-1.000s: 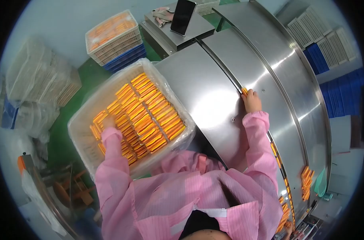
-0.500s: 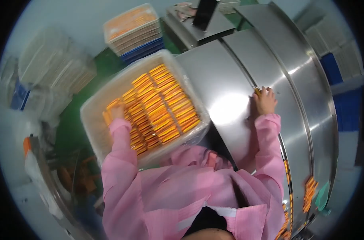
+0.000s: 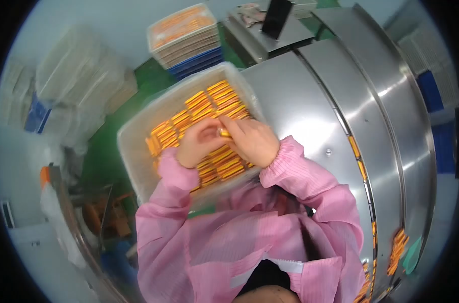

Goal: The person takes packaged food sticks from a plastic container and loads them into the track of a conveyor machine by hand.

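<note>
Any lettering on the wrappers of the packed sticks (image 3: 199,103) is remaining too small and blurred to read. The sticks are showing glossy bands of yellow, orange and dark red, and are lying side by side in close rows inside a pale, plastic-lined bin (image 3: 130,146). Above these rows both hands are hovering, fingertips close together. The right hand (image 3: 255,141) is pinching a single yellow-orange stick (image 3: 224,133) (only a short end is showing) between thumb and fingers. The left hand (image 3: 195,143) is curving its fingers toward the same stick; whether it is also gripping cannot be told, since the fingers are overlapping. To the right, further sticks (image 3: 361,169) are lying end to end along a narrow channel in the steel table (image 3: 290,86), which is standing beside the bin.
</note>
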`<action>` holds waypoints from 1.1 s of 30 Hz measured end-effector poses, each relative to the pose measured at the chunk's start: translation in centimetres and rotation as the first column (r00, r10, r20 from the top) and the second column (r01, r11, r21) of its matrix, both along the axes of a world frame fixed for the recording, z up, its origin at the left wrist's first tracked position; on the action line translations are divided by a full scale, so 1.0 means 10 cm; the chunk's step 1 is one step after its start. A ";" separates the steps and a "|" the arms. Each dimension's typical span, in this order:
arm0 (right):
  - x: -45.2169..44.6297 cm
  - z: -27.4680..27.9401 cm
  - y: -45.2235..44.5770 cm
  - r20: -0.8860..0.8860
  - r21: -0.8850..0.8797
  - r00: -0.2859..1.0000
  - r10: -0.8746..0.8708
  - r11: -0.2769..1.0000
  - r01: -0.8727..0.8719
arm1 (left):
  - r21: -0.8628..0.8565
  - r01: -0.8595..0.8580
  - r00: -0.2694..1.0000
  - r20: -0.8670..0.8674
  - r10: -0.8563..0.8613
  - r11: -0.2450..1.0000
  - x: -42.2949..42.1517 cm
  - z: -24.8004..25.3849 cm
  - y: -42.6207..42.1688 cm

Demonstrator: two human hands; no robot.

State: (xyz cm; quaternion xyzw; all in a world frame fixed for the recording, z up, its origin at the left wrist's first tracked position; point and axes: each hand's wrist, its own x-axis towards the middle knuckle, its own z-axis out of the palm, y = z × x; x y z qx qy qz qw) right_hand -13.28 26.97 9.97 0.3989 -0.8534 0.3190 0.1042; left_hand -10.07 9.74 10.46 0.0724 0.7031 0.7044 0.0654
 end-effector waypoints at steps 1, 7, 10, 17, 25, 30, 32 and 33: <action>-0.02 -0.08 0.13 -0.014 0.022 0.999 -0.040 0.999 0.040 | 0.016 0.019 0.998 0.056 -0.020 1.000 -0.09 -0.11 -0.10; -0.13 -0.55 1.50 0.500 -0.038 0.797 -0.340 0.910 0.412 | -0.916 -0.255 0.967 -0.244 0.073 0.309 -0.42 -1.53 -1.40; -0.19 -0.66 2.22 0.482 0.176 0.608 -0.631 0.750 0.638 | -0.939 -0.269 0.963 -0.268 0.034 0.215 -0.36 -1.73 -1.61; -0.30 -0.90 2.59 0.039 0.552 0.592 -0.805 0.511 0.659 | -0.925 -0.315 0.945 -0.285 0.162 0.211 -0.40 -2.09 -1.61; -0.48 -1.35 2.84 0.022 0.379 0.626 -0.780 0.585 0.716 | -0.833 -0.334 0.939 -0.255 0.230 0.441 -0.28 -1.84 -1.46; -0.44 -1.19 2.75 0.005 0.319 0.620 -0.785 0.588 0.743 | -0.831 -0.479 0.878 -0.450 0.164 0.282 -0.20 -1.72 -1.24; -0.49 -1.16 2.71 0.027 0.316 0.625 -0.780 0.600 0.735 | -0.874 -0.334 0.941 -0.287 0.179 0.354 -0.13 -1.88 -1.25; -0.54 -1.15 2.69 0.049 0.310 0.628 -0.776 0.610 0.729 | -0.874 -0.336 0.940 -0.289 0.179 0.352 -0.11 -1.87 -1.20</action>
